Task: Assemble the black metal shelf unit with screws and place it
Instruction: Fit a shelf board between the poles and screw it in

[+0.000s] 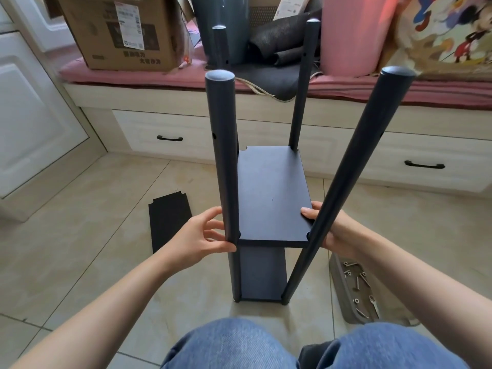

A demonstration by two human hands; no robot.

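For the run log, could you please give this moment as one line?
left hand: holds front-left post | right hand: holds front-right post at shelf | spare panel: on floor

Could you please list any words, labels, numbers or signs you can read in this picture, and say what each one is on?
Nothing can be read with certainty.
Cardboard box: a white shipping label with a barcode, too small to read.
Same box: dark printed characters, upside down and blurred.
White tag behind the shelf unit: tiny print, unreadable.
Cartoon-print cushion: pictures only, no text visible.
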